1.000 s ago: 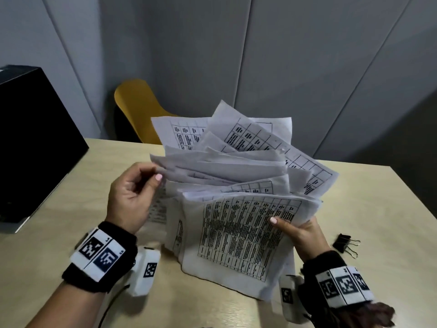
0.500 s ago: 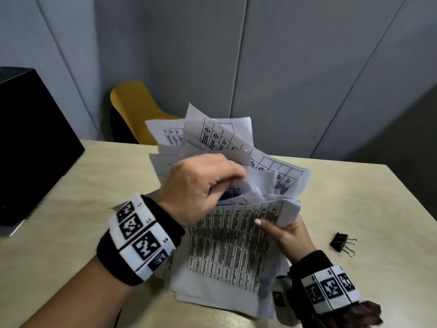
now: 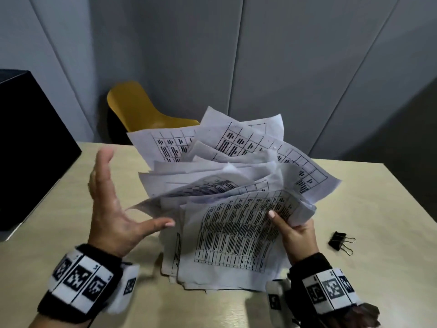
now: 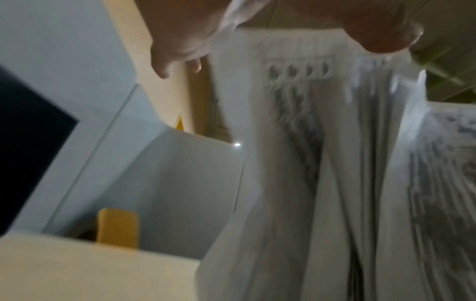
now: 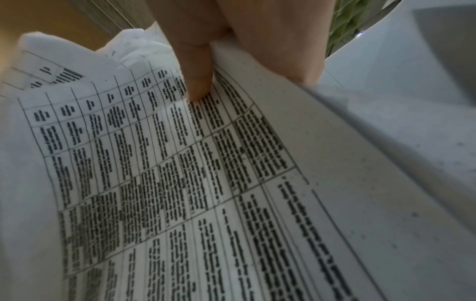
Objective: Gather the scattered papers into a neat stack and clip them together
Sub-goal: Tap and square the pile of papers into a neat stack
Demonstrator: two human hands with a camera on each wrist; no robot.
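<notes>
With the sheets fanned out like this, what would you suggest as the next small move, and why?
Probably bring the open left hand against the left edge of the papers and square them: the right hand alone grips the splayed bundle, and the binder clip lies unused on the table.

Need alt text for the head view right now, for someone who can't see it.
A right hand grips a fanned, uneven bundle of printed papers upright on a wooden table; the left hand is open beside it. A black binder clip lies at right.
</notes>
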